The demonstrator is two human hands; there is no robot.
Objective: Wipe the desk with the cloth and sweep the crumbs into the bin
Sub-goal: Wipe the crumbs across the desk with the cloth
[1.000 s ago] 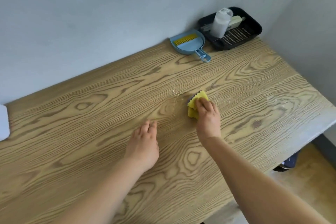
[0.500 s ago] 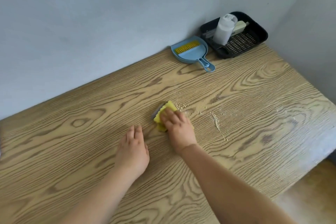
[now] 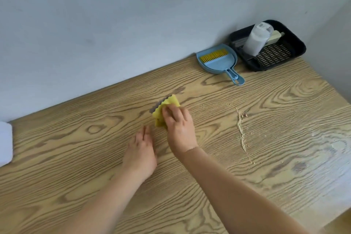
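Note:
My right hand (image 3: 180, 129) holds a folded yellow cloth (image 3: 171, 101) with a grey underside, fingers bent over it and pressing it onto the wooden desk (image 3: 76, 157) near the middle. Just below and left of it, my left hand (image 3: 141, 150) lies flat on the desk, empty. A thin line of crumbs (image 3: 241, 131) runs down the desk to the right of the cloth, well apart from it. No bin is in view.
A blue dustpan (image 3: 218, 62) holding a brush with yellow bristles (image 3: 213, 56) lies by the wall at the back. Beside it in the corner a black tray (image 3: 296, 43) carries a white bottle (image 3: 254, 40). A white object (image 3: 5, 142) sits at the left edge.
My right hand has slid the cloth leftward and toward the wall, leaving the crumbs in a line on the right. My left hand has stayed flat on the desk.

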